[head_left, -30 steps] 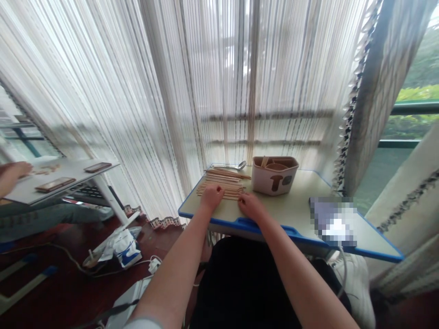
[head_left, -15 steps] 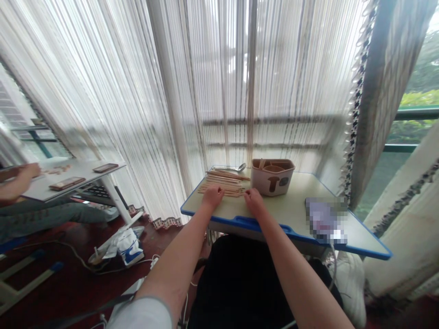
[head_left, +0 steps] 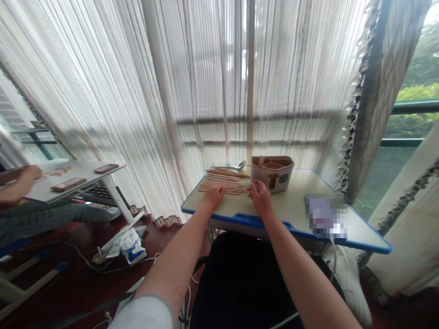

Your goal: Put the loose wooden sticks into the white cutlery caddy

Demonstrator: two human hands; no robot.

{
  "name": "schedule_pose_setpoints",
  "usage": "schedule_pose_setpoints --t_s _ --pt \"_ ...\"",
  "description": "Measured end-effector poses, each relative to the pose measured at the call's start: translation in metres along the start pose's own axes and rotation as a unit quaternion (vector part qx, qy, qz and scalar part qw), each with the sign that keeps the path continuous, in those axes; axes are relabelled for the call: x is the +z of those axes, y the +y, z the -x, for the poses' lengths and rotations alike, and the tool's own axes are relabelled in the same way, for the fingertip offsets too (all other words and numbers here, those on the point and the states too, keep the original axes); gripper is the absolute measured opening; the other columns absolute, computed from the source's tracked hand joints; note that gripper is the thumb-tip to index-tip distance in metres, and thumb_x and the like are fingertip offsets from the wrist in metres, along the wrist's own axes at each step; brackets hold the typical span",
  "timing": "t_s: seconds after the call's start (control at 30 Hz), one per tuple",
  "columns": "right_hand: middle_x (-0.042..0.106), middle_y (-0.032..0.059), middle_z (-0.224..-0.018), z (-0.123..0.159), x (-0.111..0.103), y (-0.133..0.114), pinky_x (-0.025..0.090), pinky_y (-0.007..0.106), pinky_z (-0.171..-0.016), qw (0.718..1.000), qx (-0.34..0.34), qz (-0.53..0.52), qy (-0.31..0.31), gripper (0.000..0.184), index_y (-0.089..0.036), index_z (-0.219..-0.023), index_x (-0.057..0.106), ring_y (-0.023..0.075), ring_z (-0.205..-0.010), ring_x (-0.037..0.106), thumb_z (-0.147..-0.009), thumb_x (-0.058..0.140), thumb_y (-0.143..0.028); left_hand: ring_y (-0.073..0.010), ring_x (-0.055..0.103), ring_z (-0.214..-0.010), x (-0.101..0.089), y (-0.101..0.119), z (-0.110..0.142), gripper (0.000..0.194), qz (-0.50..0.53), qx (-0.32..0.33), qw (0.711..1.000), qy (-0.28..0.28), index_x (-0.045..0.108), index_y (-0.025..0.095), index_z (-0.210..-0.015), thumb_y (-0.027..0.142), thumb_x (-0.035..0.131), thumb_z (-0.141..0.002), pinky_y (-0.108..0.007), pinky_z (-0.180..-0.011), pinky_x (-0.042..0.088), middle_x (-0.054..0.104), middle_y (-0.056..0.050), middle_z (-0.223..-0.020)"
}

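Several wooden chopsticks (head_left: 226, 179) lie side by side on the left part of the table, most of them pointing left to right. My left hand (head_left: 214, 196) is closed over the near chopsticks, whose ends stick out past its fingers toward the right. My right hand (head_left: 261, 197) hovers just right of the chopstick ends, fingers curled together; whatever they pinch is too small to make out. Behind it stands a light utensil holder (head_left: 283, 182) with a brown mushroom print, a brown rim and divided compartments. A metal ladle (head_left: 241, 166) lies behind the chopsticks.
The small table (head_left: 291, 205) has a raised blue edge. A blurred purple object (head_left: 322, 214) with a cable lies at its right. Curtains (head_left: 212, 91) hang behind. At left, another person's hand (head_left: 30, 173) rests at a white table (head_left: 44, 194). Bags (head_left: 132, 246) and cables are on the floor.
My right hand has lifted slightly and moved right, away from the chopstick ends, turning at the wrist. My left hand stays nearly where it was.
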State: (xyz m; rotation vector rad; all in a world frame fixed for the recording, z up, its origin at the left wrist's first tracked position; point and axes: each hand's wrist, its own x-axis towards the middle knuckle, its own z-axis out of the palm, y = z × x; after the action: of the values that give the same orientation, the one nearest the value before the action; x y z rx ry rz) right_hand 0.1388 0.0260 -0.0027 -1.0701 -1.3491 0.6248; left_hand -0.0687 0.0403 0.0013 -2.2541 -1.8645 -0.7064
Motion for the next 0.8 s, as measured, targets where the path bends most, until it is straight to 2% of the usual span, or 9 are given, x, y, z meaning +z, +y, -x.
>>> schedule_pose_setpoints --t_s 0.07,0.2,0.3,0.4,0.5,0.6,0.7,0.8 --pt "0.066 0.0053 -0.078 0.000 0.001 -0.001 0.046 0.027 -0.054 0.995 0.035 -0.094 -0.011 0.041 -0.016 -0.104 0.048 0.0141 -0.055 0.059 -0.076 0.053 -0.045 -0.0188 0.061 -0.083 0.000 0.001 0.000 0.041 0.002 0.007 1.000 -0.003 0.065 0.015 -0.084 0.039 0.033 -0.091 -0.029 -0.077 0.042 0.067 -0.011 -0.088" --pt "0.067 0.0046 -0.078 -0.001 -0.001 -0.003 0.047 0.025 -0.056 0.964 0.120 -0.234 -0.048 0.039 -0.016 -0.089 0.053 0.0127 -0.060 0.061 -0.066 0.065 -0.045 -0.0188 0.060 -0.086 -0.001 0.002 0.001 0.042 0.006 0.016 1.000 -0.008 0.065 0.016 -0.085 0.039 0.032 -0.092 -0.029 -0.078 0.042 0.067 -0.010 -0.091" --pt "0.068 0.0063 -0.079 -0.001 0.000 0.000 0.045 0.024 -0.055 0.956 0.135 -0.242 -0.099 0.040 -0.015 -0.086 0.059 0.0114 -0.060 0.060 -0.065 0.067 -0.048 -0.0188 0.060 -0.086 -0.003 0.005 0.002 0.042 0.008 0.022 1.000 -0.012 0.065 0.016 -0.085 0.041 0.032 -0.092 -0.029 -0.078 0.042 0.067 -0.010 -0.091" --pt "0.068 0.0078 -0.078 -0.001 0.002 0.005 0.044 0.024 -0.052 0.963 0.129 -0.204 -0.120 0.045 -0.014 -0.087 0.061 0.0123 -0.058 0.059 -0.064 0.065 -0.053 -0.0188 0.060 -0.085 -0.005 0.009 0.003 0.042 0.010 0.018 1.000 -0.015 0.065 0.016 -0.082 0.043 0.034 -0.091 -0.029 -0.078 0.042 0.067 -0.010 -0.088" --pt "0.067 0.0075 -0.074 0.000 0.001 0.006 0.042 0.024 -0.048 0.980 0.096 -0.155 -0.082 0.046 -0.014 -0.086 0.060 0.0129 -0.055 0.057 -0.069 0.059 -0.057 -0.0187 0.060 -0.082 -0.008 0.013 0.006 0.041 0.009 0.006 1.000 -0.024 0.064 0.016 -0.080 0.046 0.037 -0.089 -0.029 -0.076 0.042 0.066 -0.009 -0.085" --pt "0.064 0.0048 -0.070 0.005 -0.007 0.000 0.040 0.024 -0.049 0.996 0.028 -0.082 -0.015 0.043 -0.015 -0.082 0.059 0.0124 -0.054 0.054 -0.077 0.050 -0.056 -0.0192 0.059 -0.081 -0.011 0.017 0.008 0.039 0.003 0.006 1.000 -0.028 0.063 0.016 -0.079 0.045 0.040 -0.087 -0.030 -0.075 0.042 0.066 -0.010 -0.085" --pt "0.060 0.0018 -0.065 0.006 -0.019 -0.017 0.041 0.025 -0.056 0.997 -0.045 -0.023 0.062 0.039 -0.016 -0.077 0.060 0.0125 -0.057 0.053 -0.082 0.045 -0.052 -0.0203 0.058 -0.085 -0.013 0.024 0.005 0.030 -0.007 0.033 0.999 -0.017 0.063 0.017 -0.080 0.039 0.044 -0.086 -0.031 -0.078 0.042 0.065 -0.010 -0.088" --pt "0.055 -0.0003 -0.059 -0.010 -0.037 -0.044 0.039 0.024 -0.055 0.987 -0.089 -0.003 0.135 0.039 -0.016 -0.071 0.061 0.0125 -0.057 0.051 -0.083 0.045 -0.049 -0.0205 0.057 -0.089 -0.011 0.035 -0.010 0.019 0.002 0.072 0.997 -0.006 0.062 0.018 -0.083 0.031 0.049 -0.082 -0.032 -0.082 0.041 0.064 -0.008 -0.088"
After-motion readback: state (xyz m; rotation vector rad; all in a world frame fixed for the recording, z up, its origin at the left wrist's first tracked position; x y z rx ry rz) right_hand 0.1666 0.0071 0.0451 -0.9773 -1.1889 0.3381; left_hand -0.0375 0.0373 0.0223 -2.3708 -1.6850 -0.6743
